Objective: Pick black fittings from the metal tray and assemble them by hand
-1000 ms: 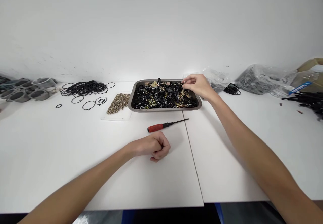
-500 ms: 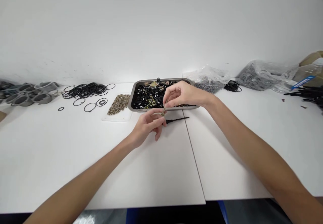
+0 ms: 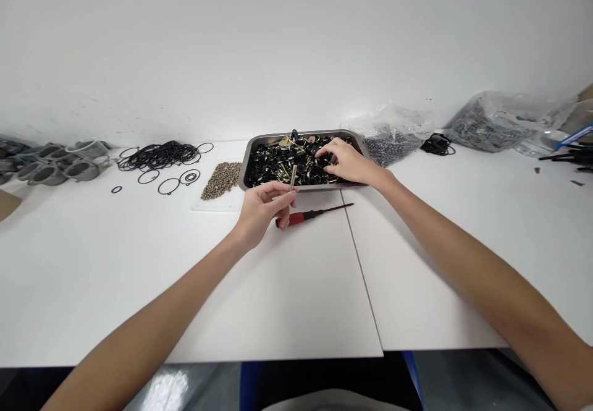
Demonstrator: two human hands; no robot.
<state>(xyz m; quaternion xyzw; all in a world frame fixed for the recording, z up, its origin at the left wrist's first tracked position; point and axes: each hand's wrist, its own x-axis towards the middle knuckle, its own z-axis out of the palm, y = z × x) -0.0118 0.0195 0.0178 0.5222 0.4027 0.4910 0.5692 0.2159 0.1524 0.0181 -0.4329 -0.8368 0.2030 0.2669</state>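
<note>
Head view: on the white bench (image 3: pixel 278 306), a red-handled screwdriver (image 3: pixel 297 219) lies in front of the metal tray (image 3: pixel 324 186), its handle partly behind the left hand (image 3: pixel 262 210). That hand's grip is clamped on a brass-coloured pin (image 3: pixel 293 177), tilted slightly off upright at the tray's front rim. Over the tray's right half, the right hand (image 3: pixel 346 161) is among small black parts (image 3: pixel 269 167); I can't tell whether its grip is closed on one.

The pin (image 3: pixel 293 177) looks like smooth brassy metal, the tray (image 3: pixel 319 187) dull metal, the screwdriver handle (image 3: pixel 297 219) matt plastic, the far-right bag (image 3: pixel 491 123) glossy plastic.
</note>
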